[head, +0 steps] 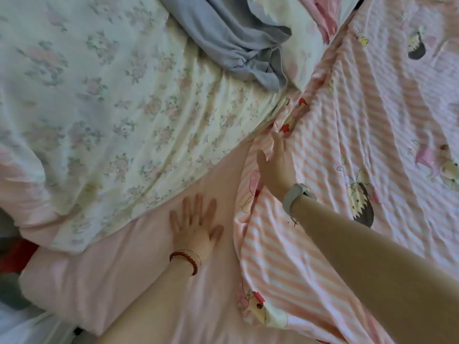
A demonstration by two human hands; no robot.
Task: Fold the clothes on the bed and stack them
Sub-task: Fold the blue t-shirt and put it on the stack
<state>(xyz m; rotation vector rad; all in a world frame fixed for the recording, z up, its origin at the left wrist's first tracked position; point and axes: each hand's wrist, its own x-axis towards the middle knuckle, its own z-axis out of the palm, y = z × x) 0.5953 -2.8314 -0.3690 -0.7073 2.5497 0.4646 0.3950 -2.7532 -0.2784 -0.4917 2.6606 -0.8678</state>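
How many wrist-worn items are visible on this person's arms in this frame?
2. A red beaded bracelet circles the left wrist, low centre, with a thin pale band beside it. A grey watch-like band sits on the right wrist, centre-right. Others may lie outside the view.

Your left hand (196, 227) lies flat, palm down, fingers straight and spread, red bead bracelet (185, 261) on the wrist. Your right hand (275, 167) reaches further forward, fingers straight and together, grey band (296, 194) on the wrist. Both forearms bare.
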